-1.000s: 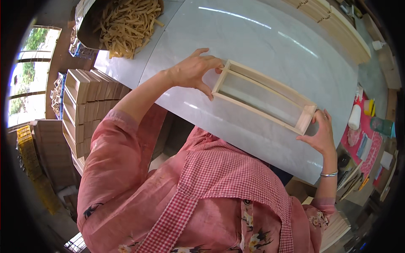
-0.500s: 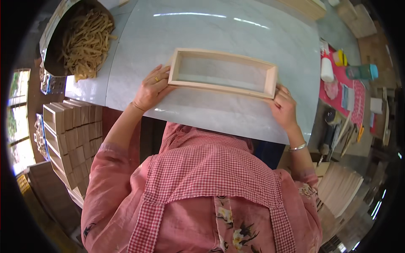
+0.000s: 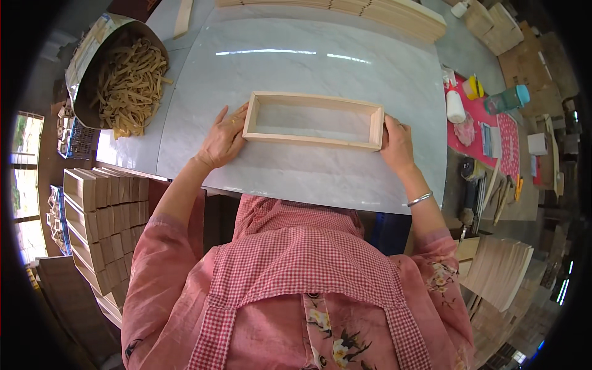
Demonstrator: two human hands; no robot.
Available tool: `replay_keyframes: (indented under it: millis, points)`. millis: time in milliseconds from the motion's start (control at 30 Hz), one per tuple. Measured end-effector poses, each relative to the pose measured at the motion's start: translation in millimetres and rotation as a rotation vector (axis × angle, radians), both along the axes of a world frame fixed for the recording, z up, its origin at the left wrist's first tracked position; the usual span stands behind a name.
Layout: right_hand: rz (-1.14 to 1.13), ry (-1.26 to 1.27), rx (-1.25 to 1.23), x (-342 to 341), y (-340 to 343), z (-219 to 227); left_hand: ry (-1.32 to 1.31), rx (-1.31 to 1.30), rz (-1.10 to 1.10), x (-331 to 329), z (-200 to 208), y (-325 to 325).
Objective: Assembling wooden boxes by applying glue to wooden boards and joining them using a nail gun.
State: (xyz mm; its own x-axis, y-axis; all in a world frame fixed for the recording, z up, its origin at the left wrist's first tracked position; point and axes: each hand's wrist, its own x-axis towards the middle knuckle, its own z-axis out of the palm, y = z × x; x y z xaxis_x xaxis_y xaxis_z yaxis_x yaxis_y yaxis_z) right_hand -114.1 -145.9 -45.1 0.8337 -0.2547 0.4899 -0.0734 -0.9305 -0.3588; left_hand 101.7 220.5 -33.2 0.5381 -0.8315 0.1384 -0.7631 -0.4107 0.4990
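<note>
Two hands (image 3: 223, 138) (image 3: 399, 143) have shifted their hold on one wooden frame (image 3: 311, 142).

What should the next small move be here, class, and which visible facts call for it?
Probably a light, even inward press on the wooden frame at its short ends: the left hand is at one end and the right hand at the other, so they seem well placed to push against each other.

Pale wooden frame (image 3: 314, 141), long, rectangular, open-centred, crosswise
</note>
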Motion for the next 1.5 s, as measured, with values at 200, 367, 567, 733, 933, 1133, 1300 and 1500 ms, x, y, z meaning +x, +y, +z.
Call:
replay_keyframes:
  millis: [200,367,567,733,933,1133,1300,1500]
  points:
    - [0.072,0.031,0.239,-9,-13,25,-0.107,0.005,-0.124,17,25,4]
    - [-0.116,-0.032,0.902,-8,3,67,0.887,-0.316,0.138,21,35,-2]
    - [-0.299,0.167,0.666,5,-5,33,1.026,-0.206,0.436,19,24,-36]
    - [-0.222,0.419,0.486,-10,-19,32,0.632,-0.091,0.374,8,16,-24]
    - [0.136,0.358,0.791,-49,-30,53,0.561,-0.081,0.107,0,23,15]
    - [0.152,0.546,0.671,-24,-19,61,0.38,-0.01,0.055,-8,23,-11]
    - [0.142,0.476,0.671,-22,-24,60,0.395,-0.091,0.024,1,29,-16]
    - [0.172,0.45,0.673,-15,-18,48,0.296,-0.07,-0.016,19,8,-14]
